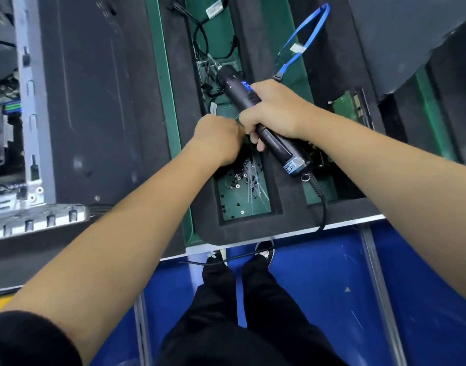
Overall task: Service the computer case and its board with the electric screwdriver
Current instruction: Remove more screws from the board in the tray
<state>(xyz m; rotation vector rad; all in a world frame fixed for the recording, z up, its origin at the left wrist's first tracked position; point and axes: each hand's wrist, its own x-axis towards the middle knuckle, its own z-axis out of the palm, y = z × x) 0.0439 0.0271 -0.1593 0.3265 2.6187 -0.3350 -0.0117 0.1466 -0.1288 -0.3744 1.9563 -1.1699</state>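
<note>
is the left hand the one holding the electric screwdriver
No, the right hand grips the electric screwdriver; the left hand is curled above the screw compartment.

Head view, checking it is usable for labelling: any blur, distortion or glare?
Head view: wide-angle bending at the edges; the computer case at far left is smeared; left hand slightly soft; right hand and electric screwdriver sharp; lighting even, no strong glare.

Computer case (28,122) sits far left on the surface (279,235). Right of it, a foam tray (115,101) with compartments. Screws (242,178) lie in the near compartment, cables (202,43) in the one behind. The electric screwdriver (255,112) slants above them, a board (349,107) to its right, a ribbon cable (305,35) behind.
</note>
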